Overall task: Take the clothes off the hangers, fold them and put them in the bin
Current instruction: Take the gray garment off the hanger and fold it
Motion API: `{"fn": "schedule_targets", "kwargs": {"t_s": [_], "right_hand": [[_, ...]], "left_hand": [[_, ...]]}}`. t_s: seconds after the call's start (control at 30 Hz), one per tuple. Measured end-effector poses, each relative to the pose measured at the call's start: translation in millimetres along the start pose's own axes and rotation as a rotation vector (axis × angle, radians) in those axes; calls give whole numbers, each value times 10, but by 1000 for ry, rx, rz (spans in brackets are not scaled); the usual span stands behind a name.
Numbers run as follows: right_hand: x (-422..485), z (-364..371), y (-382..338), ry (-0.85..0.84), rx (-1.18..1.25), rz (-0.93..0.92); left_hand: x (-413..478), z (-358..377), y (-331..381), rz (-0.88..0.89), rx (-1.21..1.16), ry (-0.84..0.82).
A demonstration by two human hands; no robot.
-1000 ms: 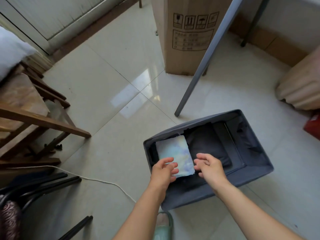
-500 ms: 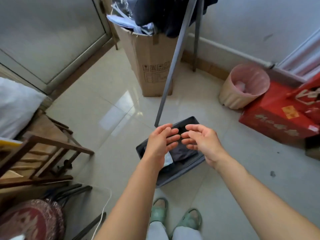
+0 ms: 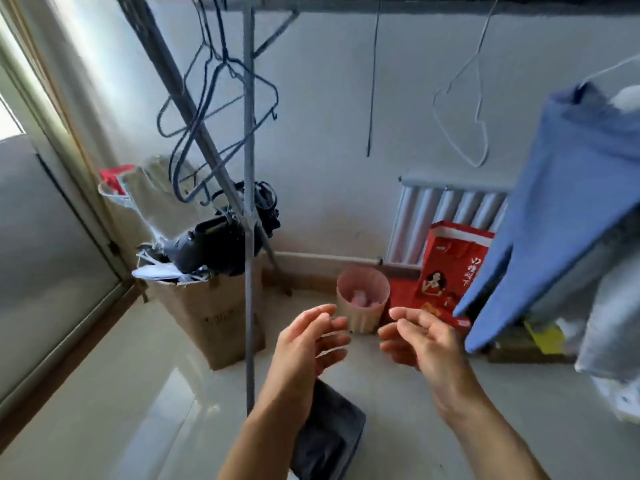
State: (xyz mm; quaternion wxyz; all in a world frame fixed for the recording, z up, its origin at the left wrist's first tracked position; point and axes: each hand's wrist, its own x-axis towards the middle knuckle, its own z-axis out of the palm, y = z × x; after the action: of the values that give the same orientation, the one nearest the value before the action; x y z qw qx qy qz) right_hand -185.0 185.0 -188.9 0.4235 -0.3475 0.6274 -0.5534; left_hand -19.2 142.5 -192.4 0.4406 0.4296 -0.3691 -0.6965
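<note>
Your left hand (image 3: 308,344) and your right hand (image 3: 422,344) are both raised in front of you. The palms are turned toward each other, with the fingers spread and loosely curved. Neither holds anything, and a clear gap separates them.

The bin (image 3: 332,434) sits on the floor right below your left wrist, and your left forearm hides part of it. Its inside is too dark to tell what lies there.

A blue garment (image 3: 554,209) hangs up and to the right of your right hand on a white hanger (image 3: 604,70). Its lower tip comes down near the outer side of that hand without touching it. A pale grey garment (image 3: 609,323) hangs further right, partly behind the blue one.

A bare white wire hanger (image 3: 479,95) dangles high above your right hand. A cluster of bare dark hangers (image 3: 213,98) hangs on the rack, high above and to the left of your left hand. The upright rack pole (image 3: 248,237) runs down just left of your left hand and reaches the floor beside your forearm.

A pink wastebasket (image 3: 362,306) stands by the wall, beyond the gap between your fingertips. A red bag (image 3: 450,271) leans beyond your right hand, in front of a radiator (image 3: 450,216). To the left of your left hand, behind the pole, stands a cardboard box (image 3: 214,320) with a black bag (image 3: 221,244) on top.
</note>
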Motion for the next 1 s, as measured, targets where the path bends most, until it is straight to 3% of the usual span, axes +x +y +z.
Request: {"fn": "schedule_targets", "kwargs": {"t_s": [0.2,0.4,0.5,0.63,0.73,0.83,1.0], "right_hand": [[-135,-364,-461,117,3,-108],[-107,-807,-830,204,21,-216],[-15,-1049,-1029,257,5,-325],[293,-1449,-1479,465,-16,-537],[595,-1725,-1917,678,-134,-697],[902,-1992,-2195,838,-426,-691],[1315,-2181,-2362,711,-694,-530]], "left_hand": [[-38,614,370,83,49,-153],[-94,1141,435,56,25,-230],[-123,1356,470,56,42,-253],[-171,1504,545,80,60,-275],[-185,1531,603,115,101,-266],[-195,1531,607,135,108,-246],[-195,1537,553,137,85,-198]]}}
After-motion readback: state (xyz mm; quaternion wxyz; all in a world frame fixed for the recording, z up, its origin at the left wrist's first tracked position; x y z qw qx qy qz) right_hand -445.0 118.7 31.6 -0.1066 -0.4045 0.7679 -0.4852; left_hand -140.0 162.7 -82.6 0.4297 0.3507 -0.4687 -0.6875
